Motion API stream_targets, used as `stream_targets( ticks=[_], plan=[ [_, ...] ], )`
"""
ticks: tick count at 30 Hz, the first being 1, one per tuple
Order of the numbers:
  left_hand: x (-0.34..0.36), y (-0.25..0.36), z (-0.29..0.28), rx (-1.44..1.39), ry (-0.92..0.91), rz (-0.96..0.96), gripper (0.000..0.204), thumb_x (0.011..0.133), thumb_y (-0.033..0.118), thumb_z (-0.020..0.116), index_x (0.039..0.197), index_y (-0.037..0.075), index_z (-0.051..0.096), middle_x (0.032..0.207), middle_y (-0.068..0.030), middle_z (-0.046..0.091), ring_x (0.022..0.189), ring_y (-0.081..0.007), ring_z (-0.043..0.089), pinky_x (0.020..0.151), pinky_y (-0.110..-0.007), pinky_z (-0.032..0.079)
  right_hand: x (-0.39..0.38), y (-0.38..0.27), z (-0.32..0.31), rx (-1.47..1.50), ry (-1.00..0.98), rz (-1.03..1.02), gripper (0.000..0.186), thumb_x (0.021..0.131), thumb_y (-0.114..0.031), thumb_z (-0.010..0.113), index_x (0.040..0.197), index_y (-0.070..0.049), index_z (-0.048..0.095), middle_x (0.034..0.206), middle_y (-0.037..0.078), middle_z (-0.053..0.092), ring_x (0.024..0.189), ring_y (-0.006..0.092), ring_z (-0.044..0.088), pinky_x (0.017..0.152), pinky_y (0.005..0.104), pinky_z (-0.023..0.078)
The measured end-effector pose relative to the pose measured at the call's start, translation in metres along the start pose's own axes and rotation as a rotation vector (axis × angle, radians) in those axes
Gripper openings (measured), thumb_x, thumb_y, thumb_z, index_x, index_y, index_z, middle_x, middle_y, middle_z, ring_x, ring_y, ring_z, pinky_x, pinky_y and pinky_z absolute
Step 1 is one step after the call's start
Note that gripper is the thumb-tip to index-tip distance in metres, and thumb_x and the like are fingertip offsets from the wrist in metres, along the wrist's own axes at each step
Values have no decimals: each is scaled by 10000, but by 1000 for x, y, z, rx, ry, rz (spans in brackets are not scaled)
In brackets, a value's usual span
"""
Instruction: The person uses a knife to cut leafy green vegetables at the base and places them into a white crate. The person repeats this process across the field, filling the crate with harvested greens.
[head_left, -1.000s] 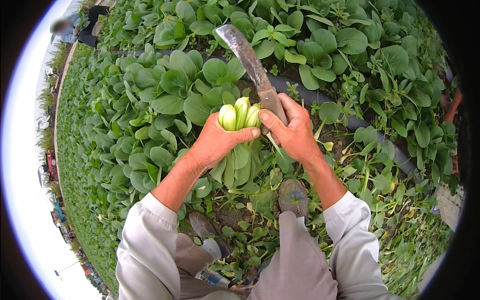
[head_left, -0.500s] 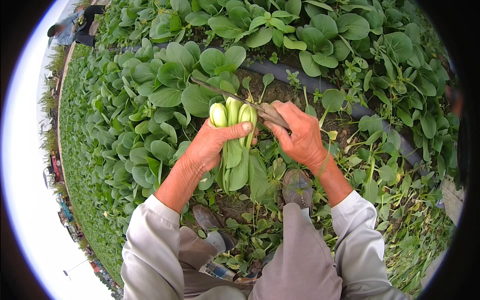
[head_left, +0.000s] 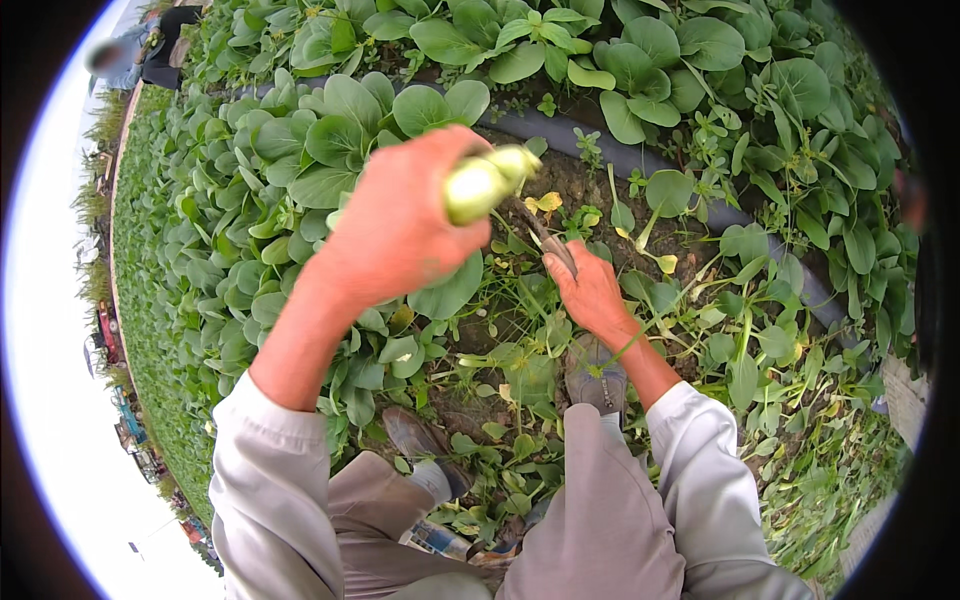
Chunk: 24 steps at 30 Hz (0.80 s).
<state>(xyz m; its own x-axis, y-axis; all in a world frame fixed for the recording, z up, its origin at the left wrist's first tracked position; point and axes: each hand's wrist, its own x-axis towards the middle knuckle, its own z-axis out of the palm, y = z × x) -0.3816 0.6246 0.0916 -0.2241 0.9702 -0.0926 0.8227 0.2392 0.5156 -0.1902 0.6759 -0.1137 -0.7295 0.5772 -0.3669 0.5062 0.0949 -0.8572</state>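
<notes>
My left hand, smeared by motion, is raised over the plants with its fingers wrapped round bok choy. The pale cut bases point up and to the right; the hand covers most of the leaves. Lower and to the right, my right hand grips a knife by its handle. Its dark blade slants up and left, and its far part is hidden behind the bok choy. Below both hands lie bare soil, loose leaves and small weeds.
Dense bok choy rows grow left and ahead. A dark hose runs diagonally across the soil. Trimmed leaves litter the ground at right. My shoes stand in the gap. Another person is at the far upper left.
My left hand has swung up and left with the bok choy, turning it and parting it from the knife. My right hand has dropped slightly, and the knife has tipped steeper.
</notes>
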Motion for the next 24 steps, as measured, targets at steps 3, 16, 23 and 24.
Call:
stream_targets(
  ticks=[3,16,23,24],
  plan=[
    [11,-31,55,446,-411,-109,343,692,49,661,1021,-20,590,1242,-248,544,997,-380,623,864,-449,523,13,0,10,-26,-9,-20,388,948,-392,536,985,-6,551,772,262,628,750,469,606,667,518,459],
    [-38,-100,98,638,-484,-252,352,744,85,628,1077,4,546,1277,-262,478,812,-332,686,732,-405,568,47,-1,15,-357,-176,75,516,1008,-482,332,1035,-12,545,946,234,656,906,424,615,783,523,464],
    [-56,-107,112,580,-384,-250,361,754,95,620,1092,17,520,1284,-257,463,807,-337,685,733,-410,563,49,-2,11,-423,-221,48,537,1010,-459,324,1069,18,561,999,244,657,947,426,620,817,518,480],
    [-62,-110,116,560,-352,-253,355,761,96,612,1094,22,514,1278,-258,463,804,-343,684,728,-410,562,45,3,9,-436,-254,52,536,1009,-460,326,1070,19,561,995,247,657,946,427,621,815,519,482]
  ],
)
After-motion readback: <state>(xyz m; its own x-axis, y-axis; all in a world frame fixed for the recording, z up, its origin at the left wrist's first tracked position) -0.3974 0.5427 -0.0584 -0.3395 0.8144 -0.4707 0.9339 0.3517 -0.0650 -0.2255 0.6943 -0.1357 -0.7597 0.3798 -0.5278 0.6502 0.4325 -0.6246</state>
